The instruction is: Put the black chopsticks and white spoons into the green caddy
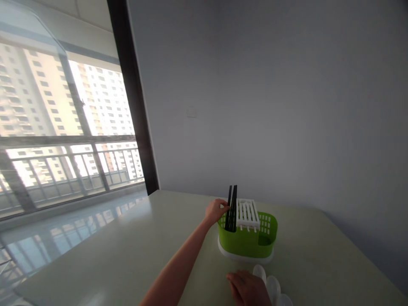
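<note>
Several black chopsticks [232, 208], too close together to count, stand upright in the left compartment of one green basket [251, 240], long axis vertical. The left hand [216, 211] closes its fingers on them. One white rack [247, 213] sits beside them. The right hand [247, 289], partly cut off, rests open on the surface [127, 255] touching three white spoons [270, 285].

Left hand [215, 211] at black chopsticks [232, 207] in green caddy [247, 240]; right hand [247, 289] beside white spoons [270, 284].
</note>
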Available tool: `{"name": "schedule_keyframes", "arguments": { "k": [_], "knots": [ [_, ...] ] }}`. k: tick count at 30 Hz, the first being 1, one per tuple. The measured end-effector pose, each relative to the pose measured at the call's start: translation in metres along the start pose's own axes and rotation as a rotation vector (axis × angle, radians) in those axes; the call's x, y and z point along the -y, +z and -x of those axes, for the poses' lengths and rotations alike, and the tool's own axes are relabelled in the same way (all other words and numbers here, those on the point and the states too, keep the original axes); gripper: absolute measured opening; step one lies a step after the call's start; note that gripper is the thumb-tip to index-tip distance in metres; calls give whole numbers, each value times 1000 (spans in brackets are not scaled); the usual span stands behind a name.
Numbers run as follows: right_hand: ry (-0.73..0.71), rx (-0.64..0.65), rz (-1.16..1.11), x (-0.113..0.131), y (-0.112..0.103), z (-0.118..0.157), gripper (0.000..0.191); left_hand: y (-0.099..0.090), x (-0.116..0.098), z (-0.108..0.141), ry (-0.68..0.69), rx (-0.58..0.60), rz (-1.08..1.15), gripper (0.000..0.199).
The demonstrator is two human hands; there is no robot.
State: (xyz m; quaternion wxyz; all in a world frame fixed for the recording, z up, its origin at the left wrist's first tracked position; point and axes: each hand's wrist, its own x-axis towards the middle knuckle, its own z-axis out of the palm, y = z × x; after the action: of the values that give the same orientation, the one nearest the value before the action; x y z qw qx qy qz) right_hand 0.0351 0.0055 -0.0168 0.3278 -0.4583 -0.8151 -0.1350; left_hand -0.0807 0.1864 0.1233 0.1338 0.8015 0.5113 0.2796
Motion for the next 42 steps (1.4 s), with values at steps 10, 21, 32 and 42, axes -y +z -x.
{"name": "schedule_keyframes", "arguments": {
  "k": [10, 21, 32, 42],
  "knots": [
    [68, 60, -129, 8, -10, -2, 24, -5, -7, 2, 1, 2, -11, 28],
    [902, -541, -897, -19, -57, -8, 34, 12, 1, 101, -44, -389, 413, 30],
    [537, -293, -355, -16, -53, 31, 21, 105, -36, 150, -59, 270, 30, 29],
    [523, -114, -101, -14, -37, 35, 31, 52, -38, 139, 26, 137, 36, 21]
  ]
}}
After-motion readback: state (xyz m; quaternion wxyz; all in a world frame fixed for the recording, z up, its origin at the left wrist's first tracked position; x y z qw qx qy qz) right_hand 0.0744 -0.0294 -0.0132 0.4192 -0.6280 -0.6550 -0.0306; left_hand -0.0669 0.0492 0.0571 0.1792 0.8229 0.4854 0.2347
